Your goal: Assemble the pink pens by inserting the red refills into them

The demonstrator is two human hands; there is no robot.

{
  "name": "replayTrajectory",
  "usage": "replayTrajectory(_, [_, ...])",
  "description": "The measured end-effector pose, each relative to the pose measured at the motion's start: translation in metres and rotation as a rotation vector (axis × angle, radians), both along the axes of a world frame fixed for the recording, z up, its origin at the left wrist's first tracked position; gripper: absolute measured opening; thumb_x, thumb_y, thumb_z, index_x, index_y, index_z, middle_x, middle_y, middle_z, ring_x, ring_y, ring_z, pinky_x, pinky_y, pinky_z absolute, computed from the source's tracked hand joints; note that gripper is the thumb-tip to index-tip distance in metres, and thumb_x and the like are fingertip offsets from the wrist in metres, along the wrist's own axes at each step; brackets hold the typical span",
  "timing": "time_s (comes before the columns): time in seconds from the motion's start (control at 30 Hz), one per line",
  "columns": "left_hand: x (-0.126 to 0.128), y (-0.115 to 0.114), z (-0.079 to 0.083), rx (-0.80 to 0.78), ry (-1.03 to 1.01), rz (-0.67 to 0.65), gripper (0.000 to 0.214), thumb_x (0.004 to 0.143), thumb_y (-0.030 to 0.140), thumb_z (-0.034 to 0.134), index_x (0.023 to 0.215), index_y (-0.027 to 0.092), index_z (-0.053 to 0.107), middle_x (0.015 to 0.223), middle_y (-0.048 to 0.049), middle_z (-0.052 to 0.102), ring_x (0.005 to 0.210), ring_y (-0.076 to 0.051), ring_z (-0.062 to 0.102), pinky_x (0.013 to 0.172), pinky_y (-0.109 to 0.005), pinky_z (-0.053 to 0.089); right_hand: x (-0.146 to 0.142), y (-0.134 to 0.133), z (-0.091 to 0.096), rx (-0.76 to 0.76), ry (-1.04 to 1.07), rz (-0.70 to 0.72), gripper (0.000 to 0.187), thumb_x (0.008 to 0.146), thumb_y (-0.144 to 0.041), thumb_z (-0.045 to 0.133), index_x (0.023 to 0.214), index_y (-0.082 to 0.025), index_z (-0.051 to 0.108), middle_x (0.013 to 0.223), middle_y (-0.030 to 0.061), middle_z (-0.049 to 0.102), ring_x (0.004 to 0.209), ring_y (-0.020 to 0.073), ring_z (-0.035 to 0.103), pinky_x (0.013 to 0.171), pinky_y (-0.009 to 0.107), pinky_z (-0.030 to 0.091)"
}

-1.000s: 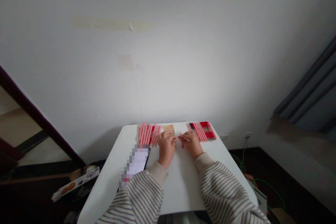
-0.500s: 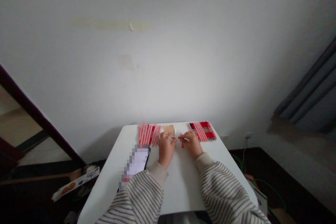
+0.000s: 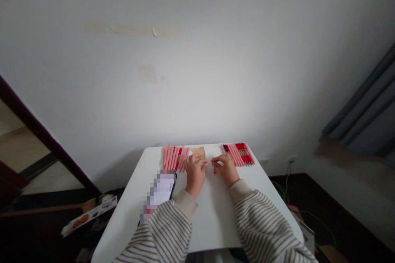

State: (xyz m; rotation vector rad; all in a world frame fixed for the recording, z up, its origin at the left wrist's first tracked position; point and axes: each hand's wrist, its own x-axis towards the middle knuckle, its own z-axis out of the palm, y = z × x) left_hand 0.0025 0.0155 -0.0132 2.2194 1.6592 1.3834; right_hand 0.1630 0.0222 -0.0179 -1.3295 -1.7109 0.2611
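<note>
Pink pen (image 3: 210, 164) sits pinched crosswise between the pressed-together fingertips of the left hand (image 3: 195, 170) and the right hand (image 3: 226, 167), near the far edge of the white table (image 3: 212, 226). Pink and red pens (image 3: 237, 154) lie side by side at the upper right, pink pens (image 3: 173, 157) at the upper left, beside a kraft card (image 3: 198, 152). A phone (image 3: 159, 193) lies lower left.

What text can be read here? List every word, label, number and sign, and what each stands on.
No word, number or sign can be quoted.
White-and-orange printed cardboard box on the floor: lettering too small and blurred to read.
White carton on the floor: dark marks, unreadable.
Black smartphone: screen pixelated, unreadable.
Slim pink-and-red pens: any print too small to tell.
</note>
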Motion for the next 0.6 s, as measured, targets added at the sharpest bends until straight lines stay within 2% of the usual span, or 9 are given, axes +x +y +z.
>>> replayTrajectory(0.27, [-0.0001,-0.0001,0.0012,-0.004,-0.01,-0.012,0.013,0.08,0.032,0.062,0.082,0.023,0.071,0.105,-0.0068,0.06,0.108,-0.022,0.049,0.096,-0.044,0.037,-0.0007,-0.0023,0.0037,0.001,-0.074,-0.012,0.008,0.08,-0.028,0.064,0.082,-0.025,0.072,0.086,0.0024,0.071,0.094,0.0214,0.056,0.087,0.036,0.037])
replayTrajectory(0.6, [-0.0002,-0.0025,0.0029,0.003,-0.009,-0.004,0.01,0.08,0.03,0.063,0.083,0.024,0.07,0.105,-0.0058,0.059,0.107,-0.022,0.049,0.095,-0.044,0.037,-0.0013,-0.0035,0.004,-0.011,-0.119,-0.053,0.015,0.083,-0.034,0.061,0.083,-0.023,0.072,0.089,0.0045,0.069,0.096,0.0221,0.052,0.087,0.035,0.034])
